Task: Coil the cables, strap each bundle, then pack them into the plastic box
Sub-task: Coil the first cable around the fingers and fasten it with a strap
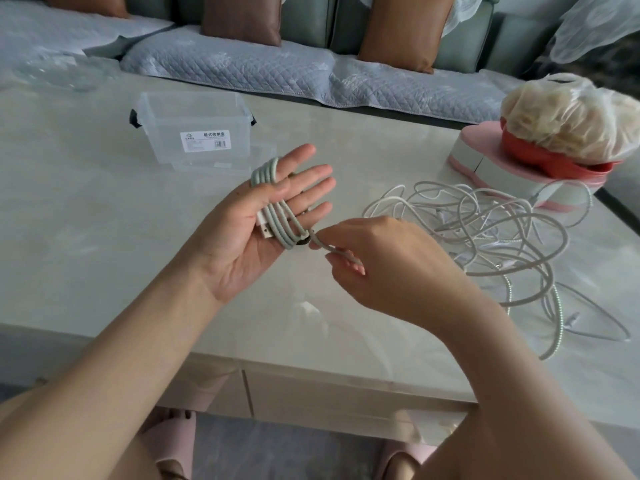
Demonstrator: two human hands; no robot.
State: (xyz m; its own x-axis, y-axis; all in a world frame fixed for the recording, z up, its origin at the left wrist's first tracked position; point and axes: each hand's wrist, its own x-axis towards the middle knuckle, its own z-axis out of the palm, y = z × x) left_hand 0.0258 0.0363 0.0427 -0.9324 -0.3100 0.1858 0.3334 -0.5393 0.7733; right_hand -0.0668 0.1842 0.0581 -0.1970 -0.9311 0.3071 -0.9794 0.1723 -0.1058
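A pale green cable (277, 206) is wound in several loops around the fingers of my left hand (249, 230), which is held palm up with fingers straight above the table. Its white USB plug lies across the palm. My right hand (381, 265) pinches the cable's loose end just right of the coil, beside a dark strap at the coil's lower edge. A tangle of white and silver cables (485, 237) lies on the table to the right. The clear plastic box (197, 129), lid off, stands behind my left hand.
The box's clear lid (221, 166) lies in front of the box. A pink and white container (502, 161) carrying a red bowl with a plastic-wrapped bundle (571, 126) stands at the far right. A sofa with brown cushions runs behind the marble-topped table (104, 237).
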